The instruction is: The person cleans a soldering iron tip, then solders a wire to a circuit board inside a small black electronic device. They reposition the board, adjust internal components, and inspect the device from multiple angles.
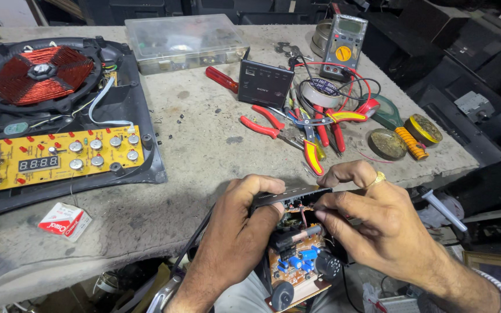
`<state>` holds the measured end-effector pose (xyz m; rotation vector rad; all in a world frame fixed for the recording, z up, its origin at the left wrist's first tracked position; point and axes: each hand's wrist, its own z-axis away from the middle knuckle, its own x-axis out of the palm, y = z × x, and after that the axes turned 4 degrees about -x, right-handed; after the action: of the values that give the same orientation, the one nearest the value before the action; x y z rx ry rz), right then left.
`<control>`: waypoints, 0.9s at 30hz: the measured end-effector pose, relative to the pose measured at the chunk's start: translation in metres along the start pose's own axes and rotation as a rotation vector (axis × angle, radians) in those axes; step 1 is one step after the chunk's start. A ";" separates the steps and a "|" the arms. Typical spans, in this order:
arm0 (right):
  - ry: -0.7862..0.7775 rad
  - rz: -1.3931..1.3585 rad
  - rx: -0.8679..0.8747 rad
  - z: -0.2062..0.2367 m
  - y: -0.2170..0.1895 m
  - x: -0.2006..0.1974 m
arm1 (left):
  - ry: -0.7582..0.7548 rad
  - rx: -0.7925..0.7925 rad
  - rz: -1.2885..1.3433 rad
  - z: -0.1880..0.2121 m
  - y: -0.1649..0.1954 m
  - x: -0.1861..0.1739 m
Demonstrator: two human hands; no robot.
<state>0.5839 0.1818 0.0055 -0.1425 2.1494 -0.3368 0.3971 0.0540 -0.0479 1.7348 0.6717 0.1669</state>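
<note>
Two hands meet at the lower middle of the head view, both closed on a small opened device [297, 243] held just off the near edge of the desk [204, 168]. The left hand [242, 223] wraps its fingers around the device's dark casing from the left side. The right hand [378, 226], with a ring on one finger, pinches thumb and fingertips together on the top edge of the casing, right above the exposed circuit board [297, 269].

As far as can be judged, the device is already opened, with its brown board and blue parts laid bare, and it is not yet closed up; no tool is in either hand.

Further up, at right of centre, red-handled pliers [271, 127] lie among other tools, beside a small black box [265, 84] and a yellow-dialled meter [343, 46]. At upper left sits an opened cooktop [146, 162] with a red coil [40, 72] and a yellow control board [53, 156]. A clear plastic box [184, 40] stands at top centre.
</note>
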 end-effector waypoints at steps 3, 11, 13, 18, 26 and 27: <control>0.003 0.047 -0.061 -0.002 -0.002 -0.001 | 0.049 0.101 0.025 0.001 -0.007 0.006; 0.074 0.249 -0.025 -0.007 -0.013 0.010 | -0.012 0.011 0.037 0.000 -0.006 0.000; 0.086 0.301 -0.040 -0.004 -0.014 0.013 | -0.057 0.026 0.038 -0.001 -0.006 -0.005; 0.106 0.329 -0.072 0.008 -0.014 0.022 | -0.142 -0.002 0.088 -0.002 -0.005 -0.011; 0.177 0.349 -0.104 0.009 -0.013 0.025 | -0.168 -0.154 0.092 -0.008 0.002 -0.014; 0.173 0.347 -0.100 0.008 -0.013 0.024 | -0.176 -0.147 0.084 -0.009 0.003 -0.014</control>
<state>0.5768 0.1624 -0.0145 0.2089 2.3112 -0.0414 0.3826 0.0539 -0.0394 1.6158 0.4469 0.1173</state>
